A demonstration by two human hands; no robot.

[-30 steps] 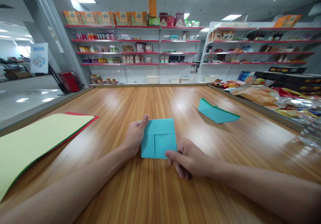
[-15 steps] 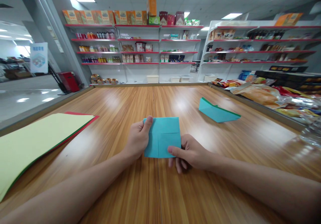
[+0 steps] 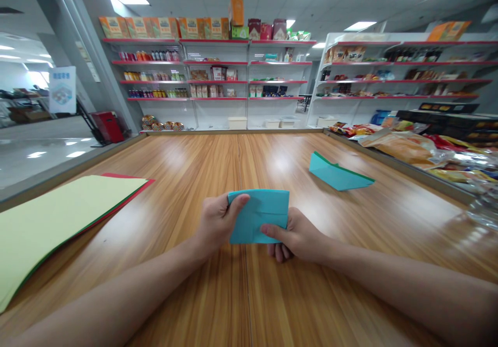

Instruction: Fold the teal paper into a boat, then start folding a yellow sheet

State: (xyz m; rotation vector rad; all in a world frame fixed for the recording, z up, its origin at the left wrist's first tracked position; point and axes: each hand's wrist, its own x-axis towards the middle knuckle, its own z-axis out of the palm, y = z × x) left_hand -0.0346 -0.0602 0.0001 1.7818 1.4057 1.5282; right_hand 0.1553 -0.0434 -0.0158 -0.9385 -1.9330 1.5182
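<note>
In the head view, the worktop [image 3: 194, 160] is bounded by a raised rim [image 3: 187, 132]. Room for moving is left between the stacked paper sheets [image 3: 78, 202] at left and the folded blue-and-green paper [image 3: 338, 178] at right. The folded blue square [image 3: 270, 204] is held near the middle, above the wood: its left edge is pinched by the left hand [image 3: 216, 223], its lower right corner by the right hand [image 3: 299, 237]. Compared with the earlier frame, the square is shifted slightly right, and its top edge is lowered.
</note>
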